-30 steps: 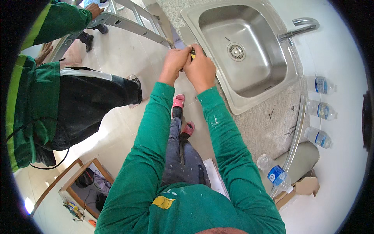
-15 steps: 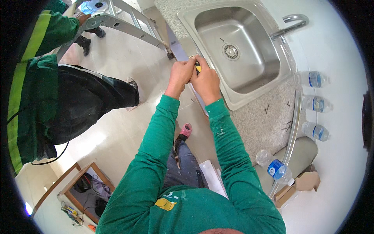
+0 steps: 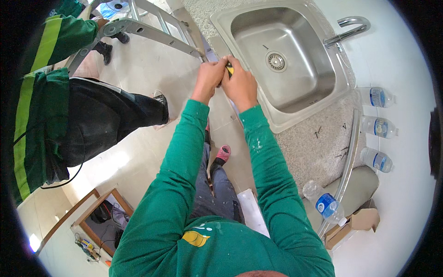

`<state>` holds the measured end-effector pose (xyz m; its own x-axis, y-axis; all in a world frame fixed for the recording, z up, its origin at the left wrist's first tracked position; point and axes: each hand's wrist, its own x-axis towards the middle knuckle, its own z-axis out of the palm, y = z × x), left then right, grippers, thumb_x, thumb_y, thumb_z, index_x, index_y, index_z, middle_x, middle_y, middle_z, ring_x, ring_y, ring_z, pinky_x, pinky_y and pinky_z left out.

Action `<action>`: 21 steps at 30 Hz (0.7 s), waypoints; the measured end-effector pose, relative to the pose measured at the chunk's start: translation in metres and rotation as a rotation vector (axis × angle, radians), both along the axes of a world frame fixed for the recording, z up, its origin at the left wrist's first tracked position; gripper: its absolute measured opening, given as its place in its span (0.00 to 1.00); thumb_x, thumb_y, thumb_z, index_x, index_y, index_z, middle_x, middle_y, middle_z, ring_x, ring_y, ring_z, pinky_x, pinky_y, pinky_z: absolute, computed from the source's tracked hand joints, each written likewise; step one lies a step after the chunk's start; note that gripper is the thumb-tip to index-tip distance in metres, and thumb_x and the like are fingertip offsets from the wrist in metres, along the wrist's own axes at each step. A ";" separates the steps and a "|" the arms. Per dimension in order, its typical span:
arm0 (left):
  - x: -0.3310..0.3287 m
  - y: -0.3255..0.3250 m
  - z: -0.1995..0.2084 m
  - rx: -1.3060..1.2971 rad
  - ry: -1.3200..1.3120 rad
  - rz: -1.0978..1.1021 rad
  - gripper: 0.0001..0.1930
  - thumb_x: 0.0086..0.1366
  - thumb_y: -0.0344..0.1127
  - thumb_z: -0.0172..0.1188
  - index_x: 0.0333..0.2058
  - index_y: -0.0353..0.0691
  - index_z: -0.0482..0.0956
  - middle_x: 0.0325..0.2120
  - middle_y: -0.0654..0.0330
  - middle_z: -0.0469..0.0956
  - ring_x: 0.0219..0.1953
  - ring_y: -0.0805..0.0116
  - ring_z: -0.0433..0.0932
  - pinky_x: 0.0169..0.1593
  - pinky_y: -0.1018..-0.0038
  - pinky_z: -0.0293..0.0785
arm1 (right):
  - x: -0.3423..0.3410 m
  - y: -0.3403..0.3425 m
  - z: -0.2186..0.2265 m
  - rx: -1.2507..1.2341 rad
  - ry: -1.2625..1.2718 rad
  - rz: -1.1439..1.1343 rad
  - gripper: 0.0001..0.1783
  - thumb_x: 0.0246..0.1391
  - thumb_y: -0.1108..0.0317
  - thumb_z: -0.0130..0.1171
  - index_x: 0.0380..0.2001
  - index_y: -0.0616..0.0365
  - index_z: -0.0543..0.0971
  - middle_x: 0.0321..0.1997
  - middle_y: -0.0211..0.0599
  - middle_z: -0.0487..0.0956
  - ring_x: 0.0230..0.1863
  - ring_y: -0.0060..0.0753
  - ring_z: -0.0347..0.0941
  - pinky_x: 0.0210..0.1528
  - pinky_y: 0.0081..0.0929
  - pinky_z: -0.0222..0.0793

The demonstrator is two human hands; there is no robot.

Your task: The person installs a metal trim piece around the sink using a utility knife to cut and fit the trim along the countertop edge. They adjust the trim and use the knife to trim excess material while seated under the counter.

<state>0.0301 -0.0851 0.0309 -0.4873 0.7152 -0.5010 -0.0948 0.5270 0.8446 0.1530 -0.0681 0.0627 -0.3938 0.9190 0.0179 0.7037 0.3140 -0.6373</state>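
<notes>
My right hand (image 3: 241,86) is closed around a small yellow-and-black handled tool (image 3: 230,69) at the counter's front edge, beside the sink (image 3: 267,119). Only a bit of the handle shows between the fingers, so its exact kind is hidden. Pressed against the right hand, my left hand (image 3: 209,79) is also closed, its thumb side meeting the tool's end. What sits inside the left fingers cannot be seen. Several dark screws or nails (image 3: 318,132) lie on the speckled countertop (image 3: 295,157) to the right.
A curved faucet (image 3: 348,30) rises behind the sink. Plastic bottles (image 3: 380,124) line the wall, with another bottle (image 3: 326,205) lying nearer beside a metal strip (image 3: 348,171) and an opened carton (image 3: 353,226). At left, a person (image 3: 99,122) stands by an aluminium ladder (image 3: 152,39).
Both hands have shifted slightly up and to the left, still together on the tool. The view has tilted a little, and the person at left has barely moved.
</notes>
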 end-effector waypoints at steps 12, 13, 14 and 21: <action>-0.011 0.006 0.017 -0.055 -0.024 0.041 0.30 0.73 0.58 0.63 0.30 0.31 0.85 0.21 0.61 0.80 0.21 0.71 0.74 0.25 0.67 0.68 | -0.020 0.008 0.002 0.003 -0.034 0.006 0.24 0.65 0.56 0.60 0.63 0.47 0.77 0.36 0.58 0.87 0.39 0.69 0.84 0.42 0.62 0.78; -0.011 0.002 0.023 -0.061 -0.030 0.073 0.30 0.73 0.58 0.63 0.29 0.30 0.85 0.21 0.61 0.80 0.21 0.71 0.74 0.25 0.67 0.68 | -0.022 0.005 0.007 -0.012 -0.035 -0.001 0.24 0.65 0.56 0.60 0.62 0.47 0.77 0.36 0.58 0.87 0.39 0.69 0.84 0.42 0.62 0.78; -0.010 0.003 -0.001 0.059 0.005 0.106 0.29 0.74 0.57 0.62 0.28 0.32 0.85 0.21 0.60 0.80 0.21 0.71 0.74 0.25 0.66 0.69 | -0.021 0.001 0.005 -0.007 -0.022 0.000 0.24 0.65 0.56 0.60 0.62 0.47 0.77 0.36 0.58 0.87 0.39 0.69 0.84 0.41 0.62 0.78; 0.005 -0.013 -0.024 0.055 0.151 0.077 0.31 0.70 0.56 0.63 0.31 0.25 0.87 0.22 0.41 0.83 0.24 0.58 0.81 0.37 0.56 0.78 | -0.004 -0.014 -0.005 0.003 0.026 0.000 0.23 0.65 0.56 0.61 0.62 0.44 0.79 0.38 0.56 0.87 0.41 0.68 0.84 0.42 0.63 0.78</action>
